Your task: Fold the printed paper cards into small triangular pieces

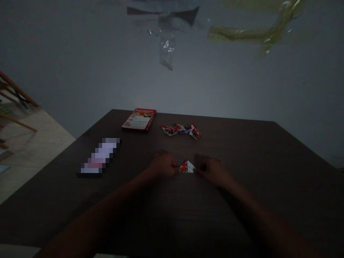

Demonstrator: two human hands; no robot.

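A small folded paper piece [187,166], red and white with printed pictures, lies on the dark wooden table [268,161] between my hands. My left hand [163,165] is closed and pinches the piece's left corner. On the other side, my right hand [211,170] has its fingers curled and presses the right corner. The room is dim and finger detail is hard to see.
Several similar folded paper pieces [182,130] lie in a small heap farther back. A red and white booklet [139,119] sits behind on the left. A blurred-out flat object [99,160] lies at the left. Wooden chair parts [13,104] stand off the table's left.
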